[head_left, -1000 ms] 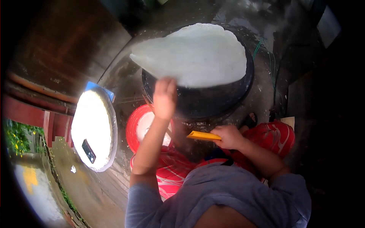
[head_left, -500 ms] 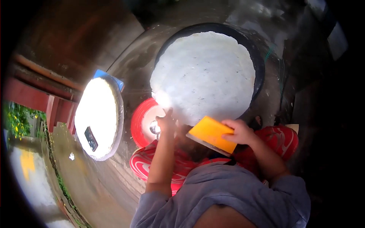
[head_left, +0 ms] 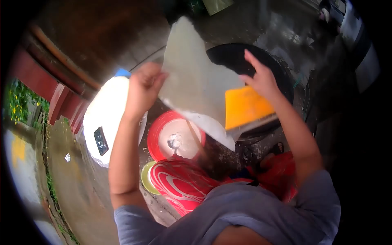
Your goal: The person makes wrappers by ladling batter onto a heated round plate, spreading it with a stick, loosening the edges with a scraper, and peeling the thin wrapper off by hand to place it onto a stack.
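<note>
A thin, pale, translucent sheet of dough (head_left: 190, 77) hangs in front of me, lifted and folded, its lower edge drooping over the red basin. My left hand (head_left: 143, 86) pinches its left edge. On the right, my right hand (head_left: 265, 83) has its thumb and index finger apart, near the sheet's right side. A flat orange scraper (head_left: 247, 108) with a greyish edge lies against its palm, apparently held by the lower fingers, which are hidden. Behind the sheet, the black round pan (head_left: 232, 52) is partly uncovered.
A red basin (head_left: 152, 136) of whitish liquid holds a metal ladle (head_left: 174, 141). Beside my knee is a yellow-green bowl (head_left: 146, 181). To the left stands a bright white round surface (head_left: 104, 108) with a phone (head_left: 100, 141) on it.
The sheet, flat over the black pan before, is now raised and folded. My left hand has moved up from the basin to grip it. My right hand has risen with the scraper.
</note>
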A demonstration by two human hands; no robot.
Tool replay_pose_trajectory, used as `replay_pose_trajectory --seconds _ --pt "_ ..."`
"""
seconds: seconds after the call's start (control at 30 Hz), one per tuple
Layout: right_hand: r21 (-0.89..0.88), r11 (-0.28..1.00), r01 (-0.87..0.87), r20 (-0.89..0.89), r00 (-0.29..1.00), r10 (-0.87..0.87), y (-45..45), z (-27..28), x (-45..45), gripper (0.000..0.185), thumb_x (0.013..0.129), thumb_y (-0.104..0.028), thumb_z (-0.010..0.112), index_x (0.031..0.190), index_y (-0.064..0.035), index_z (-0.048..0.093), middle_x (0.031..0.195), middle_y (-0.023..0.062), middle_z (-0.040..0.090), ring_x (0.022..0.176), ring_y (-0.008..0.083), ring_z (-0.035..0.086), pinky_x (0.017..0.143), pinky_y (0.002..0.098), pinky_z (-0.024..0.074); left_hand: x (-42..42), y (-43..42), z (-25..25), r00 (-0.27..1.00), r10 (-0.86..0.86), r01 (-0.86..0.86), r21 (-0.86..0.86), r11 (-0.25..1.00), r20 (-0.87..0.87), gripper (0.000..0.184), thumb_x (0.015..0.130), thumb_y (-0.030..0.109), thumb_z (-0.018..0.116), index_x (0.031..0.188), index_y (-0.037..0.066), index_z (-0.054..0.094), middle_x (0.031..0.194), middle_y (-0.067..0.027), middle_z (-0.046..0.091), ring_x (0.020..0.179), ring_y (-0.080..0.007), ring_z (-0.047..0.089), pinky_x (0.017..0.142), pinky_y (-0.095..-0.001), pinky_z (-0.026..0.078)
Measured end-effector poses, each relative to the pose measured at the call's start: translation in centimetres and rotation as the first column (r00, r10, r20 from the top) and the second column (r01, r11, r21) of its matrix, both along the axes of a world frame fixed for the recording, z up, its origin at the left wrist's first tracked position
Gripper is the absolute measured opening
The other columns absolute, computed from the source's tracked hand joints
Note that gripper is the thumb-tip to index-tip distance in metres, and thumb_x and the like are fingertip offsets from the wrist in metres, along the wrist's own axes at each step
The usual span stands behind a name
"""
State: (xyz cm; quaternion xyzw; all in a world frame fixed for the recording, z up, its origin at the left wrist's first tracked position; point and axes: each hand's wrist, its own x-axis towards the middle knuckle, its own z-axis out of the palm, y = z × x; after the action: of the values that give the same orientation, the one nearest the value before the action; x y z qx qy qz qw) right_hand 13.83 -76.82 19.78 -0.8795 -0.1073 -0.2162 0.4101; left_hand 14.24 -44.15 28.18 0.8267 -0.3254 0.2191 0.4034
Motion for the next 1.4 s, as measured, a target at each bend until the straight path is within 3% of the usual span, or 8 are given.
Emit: replay_pose_trajectory --seconds 0.1,0.23,0.3,0.37,0.6,0.77,1.07,1.4 --pt "-0.084 0.984 0.154 0.143 0.98 -0.141 3.4 5.3 5.9 0.088 0.069 -0.015 0.074 0.14 -0.0201 0.023 0.129 0.0158 0.047 0.115 0.0308 0.05 0.093 0.0365 0.0422 -3.5 3.5 3.8 0.994 0.035 -0.048 0.138 0.989 0.101 0.01 0.072 -0.008 0.061 0.078 -0.004 0.055 0.074 -0.0095 0.053 0.064 -0.0191 0.05 0.058 -0.0258 0.041" --pt "-0.205 0.978 0.033 0.416 0.908 0.057 6.7 6.7 13.2 0.05 0.072 -0.012 0.072 0.119 -0.0141 0.054 0.123 0.0119 0.055 0.097 0.0266 0.06 0.086 0.0327 0.0452 -3.9 9.9 3.3 0.977 0.175 -0.19 0.124 0.974 0.12 0.008 0.074 -0.007 0.062 0.081 -0.003 0.059 0.075 -0.0083 0.057 0.068 -0.0177 0.055 0.063 -0.0248 0.044" --pt "-0.257 0.959 -0.118 0.093 0.985 0.146 9.6 7.9 14.9 0.019 0.077 -0.011 0.067 0.095 -0.0087 0.065 0.11 0.0106 0.062 0.098 0.0251 0.06 0.086 0.0307 0.0456 -2.0 13.8 1.6 0.908 0.382 -0.396 -0.059 0.916 -0.171 0.008 0.076 -0.001 0.063 0.085 -0.003 0.063 0.077 -0.0067 0.061 0.07 -0.0169 0.057 0.067 -0.0262 0.045" --pt "-0.273 0.959 -0.072 0.254 0.956 0.144 13.5 11.0 14.2 0.009 0.076 -0.019 0.065 0.081 -0.0106 0.066 0.078 0.0092 0.064 0.074 0.0242 0.061 0.068 0.0335 0.0477 1.8 19.0 0.1 0.831 0.5 -0.527 -0.054 0.848 -0.242 0.015 0.078 0.006 0.065 0.091 -0.003 0.065 0.081 -0.0067 0.064 0.072 -0.016 0.058 0.068 -0.0274 0.046" --pt "-0.131 0.964 -0.23 0.559 0.787 0.263 24.3 22.8 7.6 0.013 0.079 -0.012 0.06 0.085 -0.0015 0.063 0.073 0.0121 0.065 0.068 0.0197 0.062 0.066 0.0301 0.0473 2.7 27.9 5.6 0.828 0.476 -0.553 -0.577 0.601 -0.298 0.023 0.082 0.008 0.063 0.102 -0.004 0.061 0.09 -0.0089 0.064 0.079 -0.0161 0.061 0.068 -0.0263 0.049" --pt "-0.067 0.898 -0.435 0.472 0.779 0.413 29.2 15.2 5.3 0.011 0.08 -0.015 0.06 0.089 -0.011 0.064 0.081 0.0114 0.065 0.074 0.0254 0.063 0.065 0.0313 0.049 -4.6 32.5 2.7 0.72 0.658 -0.654 -0.532 0.538 -0.219 0.023 0.084 0.006 0.062 0.103 -0.006 0.061 0.094 -0.0075 0.064 0.084 -0.0118 0.06 0.081 -0.0216 0.046" --pt "-0.088 0.766 -0.637 0.173 0.748 0.641 40.9 -7.9 8.7 0.022 0.08 -0.01 0.056 0.1 -0.0168 0.065 0.11 0.0057 0.061 0.091 0.0267 0.061 0.077 0.0333 0.0501 -11.9 40.9 -17.4 0.467 0.882 -0.883 -0.077 0.462 -0.067 0.025 0.071 -0.013 0.051 0.088 0.001 0.065 0.102 -0.013 0.062 0.109 -0.0268 0.055 0.091 -0.0347 0.043" --pt "-0.254 0.741 -0.622 -0.216 0.783 0.583 43.5 -12.9 8.9 0.022 0.082 -0.013 0.055 0.098 -0.0182 0.068 0.117 0.002 0.058 0.095 0.0238 0.06 0.082 0.0307 0.0482 -12.9 42.5 -24.2 0.399 0.9 -0.9 0.115 0.421 -0.176 0.022 0.069 -0.008 0.056 0.086 0.002 0.066 0.097 -0.0137 0.064 0.1 -0.0246 0.059 0.087 -0.0312 0.045"
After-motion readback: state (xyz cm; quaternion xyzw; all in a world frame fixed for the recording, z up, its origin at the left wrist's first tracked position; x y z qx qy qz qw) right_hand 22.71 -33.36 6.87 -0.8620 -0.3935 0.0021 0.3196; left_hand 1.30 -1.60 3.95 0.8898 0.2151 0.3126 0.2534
